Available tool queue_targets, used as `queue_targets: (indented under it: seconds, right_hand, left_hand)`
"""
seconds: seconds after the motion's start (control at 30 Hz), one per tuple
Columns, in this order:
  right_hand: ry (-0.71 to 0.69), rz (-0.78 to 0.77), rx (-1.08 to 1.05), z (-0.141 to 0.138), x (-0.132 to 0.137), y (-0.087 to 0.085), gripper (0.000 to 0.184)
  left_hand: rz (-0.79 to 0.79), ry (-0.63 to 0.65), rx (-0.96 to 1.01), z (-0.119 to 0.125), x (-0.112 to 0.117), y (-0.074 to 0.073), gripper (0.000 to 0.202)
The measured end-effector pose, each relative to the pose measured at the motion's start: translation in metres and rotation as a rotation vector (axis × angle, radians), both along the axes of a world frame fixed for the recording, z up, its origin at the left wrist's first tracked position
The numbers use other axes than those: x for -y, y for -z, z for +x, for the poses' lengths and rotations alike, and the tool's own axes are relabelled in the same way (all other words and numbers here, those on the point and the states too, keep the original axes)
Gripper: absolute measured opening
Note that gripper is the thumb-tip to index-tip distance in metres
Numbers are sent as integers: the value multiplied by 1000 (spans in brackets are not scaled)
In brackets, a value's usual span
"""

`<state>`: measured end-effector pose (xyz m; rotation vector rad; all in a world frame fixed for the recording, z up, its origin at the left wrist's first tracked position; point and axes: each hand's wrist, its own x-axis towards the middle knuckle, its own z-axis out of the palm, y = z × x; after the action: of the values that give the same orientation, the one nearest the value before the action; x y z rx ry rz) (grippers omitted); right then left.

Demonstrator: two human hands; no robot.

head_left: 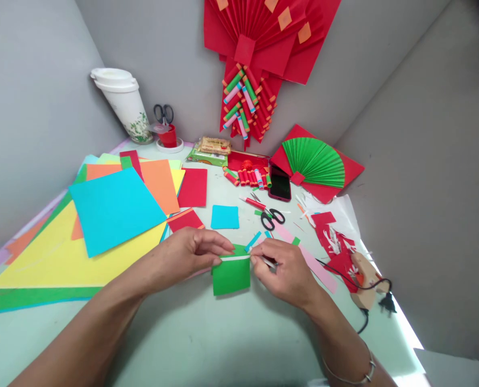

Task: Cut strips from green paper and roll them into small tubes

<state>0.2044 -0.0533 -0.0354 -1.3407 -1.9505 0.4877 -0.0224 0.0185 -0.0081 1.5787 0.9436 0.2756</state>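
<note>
A green paper square is held up off the table just in front of me, with a narrow white strip running across it near the top. My left hand pinches the paper's upper left edge between thumb and fingers. At the strip's right end, my right hand has its thumb and forefinger closed on the tip. A bit of something white also shows among the right fingers; I cannot make out what it is. Beyond the hands lie a blue paper square and black-handled scissors.
Stacked coloured sheets cover the left side. Small paper rolls, a phone and a green fan on red card are behind. Red scraps and a corded glue gun lie right. A white cup stands back left.
</note>
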Motion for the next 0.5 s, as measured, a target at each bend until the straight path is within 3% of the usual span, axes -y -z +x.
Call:
queue_targets:
  seconds: [0.33,0.5]
  right_hand:
    - [-55,-1,-22,-2,2,1,16]
    - [-118,10,-43,-8,3,1,16]
  left_hand:
    - [21,38,-35,1,1,-10,29]
    - [72,44,-58,16,7,-2,24]
